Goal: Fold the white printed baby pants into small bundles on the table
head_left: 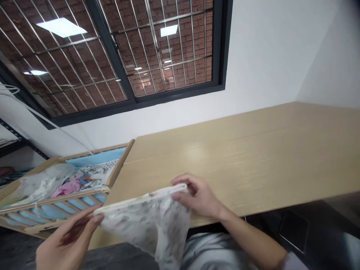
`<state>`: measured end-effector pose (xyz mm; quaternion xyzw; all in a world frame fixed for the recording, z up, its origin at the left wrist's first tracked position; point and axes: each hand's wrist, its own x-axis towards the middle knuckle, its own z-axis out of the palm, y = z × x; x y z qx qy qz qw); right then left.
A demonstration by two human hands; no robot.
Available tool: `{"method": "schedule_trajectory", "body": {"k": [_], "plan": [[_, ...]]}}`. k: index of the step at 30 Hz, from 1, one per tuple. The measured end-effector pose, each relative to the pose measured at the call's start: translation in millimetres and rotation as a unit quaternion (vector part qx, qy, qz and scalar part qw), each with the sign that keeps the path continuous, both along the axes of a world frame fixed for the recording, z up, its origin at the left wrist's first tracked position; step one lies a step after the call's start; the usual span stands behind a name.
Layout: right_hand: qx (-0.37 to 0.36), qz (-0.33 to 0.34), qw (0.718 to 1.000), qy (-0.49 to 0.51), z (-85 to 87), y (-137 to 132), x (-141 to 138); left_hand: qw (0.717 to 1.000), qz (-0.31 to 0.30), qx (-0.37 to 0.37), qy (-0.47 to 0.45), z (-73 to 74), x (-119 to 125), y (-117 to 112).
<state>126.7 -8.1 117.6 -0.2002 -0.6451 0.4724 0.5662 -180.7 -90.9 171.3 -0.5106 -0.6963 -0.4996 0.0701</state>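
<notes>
A thin white cloth piece [143,217] with a small printed pattern hangs between my two hands, its top edge pulled fairly straight. It looks like a small garment, but I cannot tell which kind. My left hand [70,234] pinches the left end of that edge between thumb and fingers. At the other end, my right hand [198,197] grips the corner with thumb and fingers. The cloth's lower part droops in folds over the table's near edge, and its bottom runs out of view.
A pale wooden table [213,161] stretches to the right along the white wall. Left of it stands a wooden crib [122,163] with blue lining, holding a heap of clothes [69,186]. A barred window [168,48] is above. A white cable [67,135] runs down into the crib.
</notes>
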Motion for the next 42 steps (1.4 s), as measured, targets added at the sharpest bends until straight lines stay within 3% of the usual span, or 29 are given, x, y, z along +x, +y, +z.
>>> {"method": "schedule_trajectory", "body": {"k": [5, 9, 12, 15, 20, 26, 30, 34, 39, 42], "plan": [[-0.006, -0.118, 0.993, 0.028, 46.4, 23.1, 66.2, 0.988, -0.139, 0.044, -0.05, 26.2, 55.6, 52.8], [-0.024, -0.157, 0.984, -0.083, 59.1, 50.6, 104.2, 0.971, -0.239, 0.006, -0.029, 33.1, 87.9, 103.3], [-0.067, -0.165, 0.97, -0.165, 42.6, 85.4, 121.8, 0.949, -0.31, -0.063, -0.004, 20.0, 100.6, 147.3], [-0.086, -0.163, 0.961, -0.205, 10.2, 127.4, 128.6, 0.927, -0.349, -0.132, 0.032, -10.6, 106.6, 191.5], [-0.137, -0.153, 0.943, -0.262, -38.1, 191.5, 122.6, 0.926, -0.306, -0.19, 0.113, -67.1, 112.5, 254.0], [-0.183, -0.193, 0.912, -0.311, -72.6, 249.1, 110.7, 0.932, -0.247, -0.236, 0.124, -104.3, 119.6, 307.7], [-0.19, -0.213, 0.904, -0.32, -93.8, 273.9, 109.4, 0.928, -0.216, -0.277, 0.125, -118.8, 122.7, 325.5], [-0.189, -0.23, 0.899, -0.322, -109.0, 288.4, 108.5, 0.923, -0.195, -0.307, 0.126, -123.7, 125.5, 326.5], [-0.193, -0.239, 0.895, -0.323, -115.5, 292.0, 107.0, 0.925, -0.186, -0.296, 0.149, -106.3, 138.6, 306.2], [-0.203, -0.225, 0.9, -0.312, -114.2, 288.5, 112.2, 0.925, -0.209, -0.263, 0.179, -90.5, 161.2, 273.4]]}}
